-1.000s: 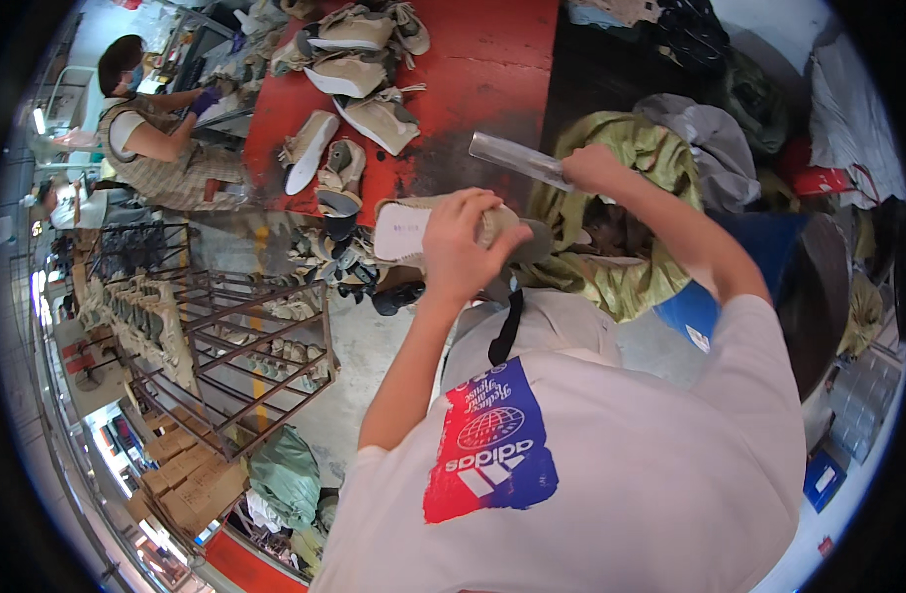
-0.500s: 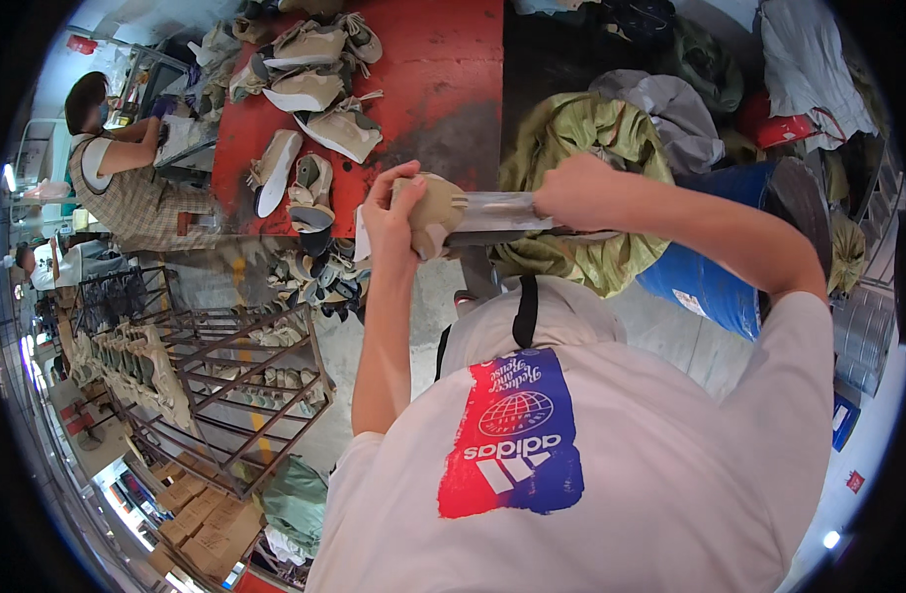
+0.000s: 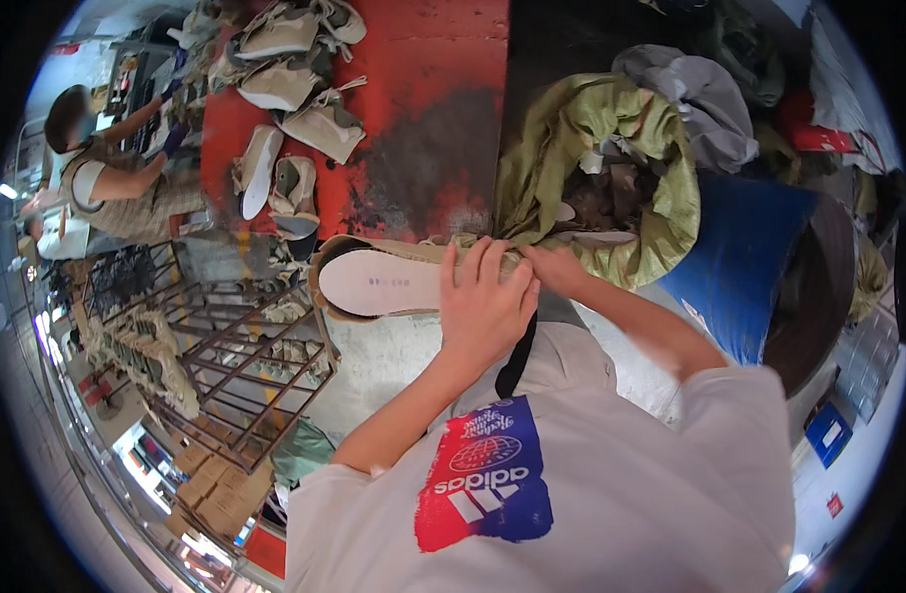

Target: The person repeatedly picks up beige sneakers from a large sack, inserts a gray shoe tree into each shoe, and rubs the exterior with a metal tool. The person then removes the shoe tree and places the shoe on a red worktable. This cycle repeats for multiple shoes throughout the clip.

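Both hands meet at one end of a tan shoe (image 3: 384,282), centre frame, its pale flat face up.
The left hand (image 3: 487,301) grips it; the right hand (image 3: 560,269) curls at the end, its hold hidden: cannot tell. Firm, level support should limit twisting. Upper right of centre, an open green sack (image 3: 547,128) holds brownish pieces (image 3: 616,198).

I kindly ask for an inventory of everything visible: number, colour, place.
held shoe: 1, beige-white, centre
table: 1, red with dark patch, top
table shoes: several, beige-white, table's left
open sack: 1, yellow-green, right of table
other sack: 1, grey, upper right
drum: 1, blue, right
racks: count unclear, brown, left
cartons: several, brown, lower left
co-workers: at least 2, checked and white, upper left
shirt: 1, white, bottom
left grip: 1, bare, over held shoe
right grip: 1, bare, shoe's right end
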Available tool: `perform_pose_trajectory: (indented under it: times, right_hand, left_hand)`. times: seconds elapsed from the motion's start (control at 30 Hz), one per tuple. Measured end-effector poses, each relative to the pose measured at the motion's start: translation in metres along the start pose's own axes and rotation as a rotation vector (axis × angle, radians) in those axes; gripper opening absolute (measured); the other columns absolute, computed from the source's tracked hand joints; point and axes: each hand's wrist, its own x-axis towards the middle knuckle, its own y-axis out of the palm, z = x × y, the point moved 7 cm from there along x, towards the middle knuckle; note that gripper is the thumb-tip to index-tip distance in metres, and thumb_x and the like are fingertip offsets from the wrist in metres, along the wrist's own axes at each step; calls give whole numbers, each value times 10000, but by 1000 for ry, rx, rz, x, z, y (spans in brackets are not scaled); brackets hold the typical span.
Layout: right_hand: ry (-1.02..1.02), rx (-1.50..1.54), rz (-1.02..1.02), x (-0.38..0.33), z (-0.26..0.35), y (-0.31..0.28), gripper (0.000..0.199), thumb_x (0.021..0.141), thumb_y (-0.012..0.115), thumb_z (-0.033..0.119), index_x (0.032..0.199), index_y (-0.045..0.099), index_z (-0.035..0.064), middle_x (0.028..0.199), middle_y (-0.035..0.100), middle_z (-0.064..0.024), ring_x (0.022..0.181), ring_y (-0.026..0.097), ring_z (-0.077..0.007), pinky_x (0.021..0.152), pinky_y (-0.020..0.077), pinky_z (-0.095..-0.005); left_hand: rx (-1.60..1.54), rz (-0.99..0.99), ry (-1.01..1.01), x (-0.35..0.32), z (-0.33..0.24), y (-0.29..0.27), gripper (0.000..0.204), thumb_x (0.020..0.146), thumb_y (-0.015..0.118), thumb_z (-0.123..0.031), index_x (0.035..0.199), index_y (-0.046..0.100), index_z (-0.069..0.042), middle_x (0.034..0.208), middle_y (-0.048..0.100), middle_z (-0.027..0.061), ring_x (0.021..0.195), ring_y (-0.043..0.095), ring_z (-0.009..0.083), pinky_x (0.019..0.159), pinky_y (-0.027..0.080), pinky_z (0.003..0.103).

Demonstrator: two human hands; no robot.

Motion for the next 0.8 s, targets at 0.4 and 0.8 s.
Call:
perform_pose_trajectory:
  times: [0.4,0.8]
  right_hand:
    - [135,166,315,11,-8,41,424,919,613,360,1230,576,74,1047,731,-143,876,702,-398,736,565,-510]
    - [179,198,360,-23,-14,80,470,883,660,320,1278,609,69,1110,727,-170,959,696,-412,800,571,-492]
  left_hand:
    - [92,121,-13,37,-21,33,535,921,604,-521,946,760,-10,965,707,199,1207,583,409,1193,195,649]
    - [164,212,287,5,-39,62,574,950,558,-526,915,757,11,1011,706,211,1247,556,436,1140,231,737]
